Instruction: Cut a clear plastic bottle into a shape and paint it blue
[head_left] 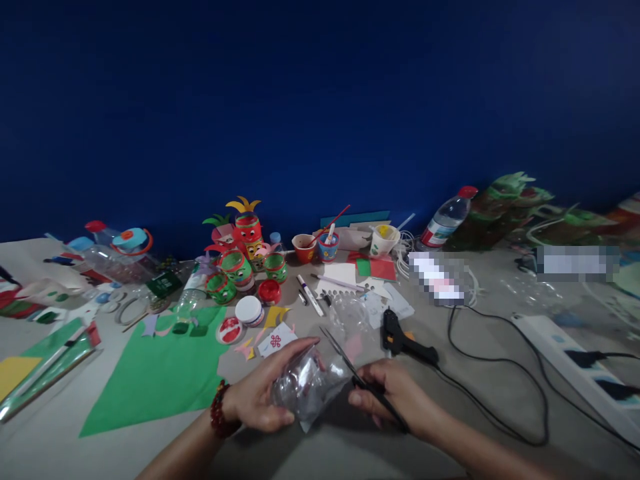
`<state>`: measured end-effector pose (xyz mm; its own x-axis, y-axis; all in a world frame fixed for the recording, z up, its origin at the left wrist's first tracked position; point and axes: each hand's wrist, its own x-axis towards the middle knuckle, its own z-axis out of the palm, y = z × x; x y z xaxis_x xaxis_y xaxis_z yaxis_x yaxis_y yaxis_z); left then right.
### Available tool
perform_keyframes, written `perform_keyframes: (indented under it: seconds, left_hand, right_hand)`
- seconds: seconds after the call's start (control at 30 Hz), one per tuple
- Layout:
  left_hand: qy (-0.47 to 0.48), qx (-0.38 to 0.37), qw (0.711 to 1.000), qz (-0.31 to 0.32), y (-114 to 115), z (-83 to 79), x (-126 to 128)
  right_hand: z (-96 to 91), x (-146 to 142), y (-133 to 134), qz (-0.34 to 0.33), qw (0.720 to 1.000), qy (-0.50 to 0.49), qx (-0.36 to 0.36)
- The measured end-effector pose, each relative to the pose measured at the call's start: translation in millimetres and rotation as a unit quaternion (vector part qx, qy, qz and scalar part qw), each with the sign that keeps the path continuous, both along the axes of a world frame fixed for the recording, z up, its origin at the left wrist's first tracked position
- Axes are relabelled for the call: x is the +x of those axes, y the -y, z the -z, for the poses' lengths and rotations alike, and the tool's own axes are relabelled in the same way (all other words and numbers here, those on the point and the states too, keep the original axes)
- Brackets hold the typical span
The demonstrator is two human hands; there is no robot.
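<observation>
The right hand [393, 393] curls round black scissors [365, 384]; the left hand [263, 395], half open, grips clear plastic [316, 387] between the hands, beside the blades. I'd brace that plastic, fingertips clear. Beyond lies a glue gun [401, 341].

The glue gun [407, 341] lies right of the plastic piece [315, 387], the sheet [157, 370] left, cups [304, 251] behind.

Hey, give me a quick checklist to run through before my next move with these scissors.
1. Left hand holding the clear plastic piece: ok.
2. Right hand holding the scissors: ok.
3. Left fingertips well away from the blade tips: not ok, they look close.
4. Plastic seated between the blades: cannot tell.
5. Glue gun out of both hands: ok, lying on the table.
6. Glue gun cool: cannot tell.
</observation>
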<state>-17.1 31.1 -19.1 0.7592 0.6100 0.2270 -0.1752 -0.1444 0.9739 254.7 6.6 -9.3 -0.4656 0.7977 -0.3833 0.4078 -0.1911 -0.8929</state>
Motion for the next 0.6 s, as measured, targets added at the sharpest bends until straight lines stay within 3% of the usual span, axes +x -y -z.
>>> perform_keyframes:
  seconds: [0.33, 0.6]
  left_hand:
    - [-0.016, -0.007, 1.000, -0.020, -0.2, 6.4, -6.0]
    - [0.014, -0.096, 0.995, -0.007, 0.1, 11.1, -6.9]
  right_hand:
    - [2.4, -5.4, -2.2, 0.032, 0.998, 0.027, -0.039]
    - [11.6, -6.1, -7.2, 0.026, 0.999, 0.032, -0.017]
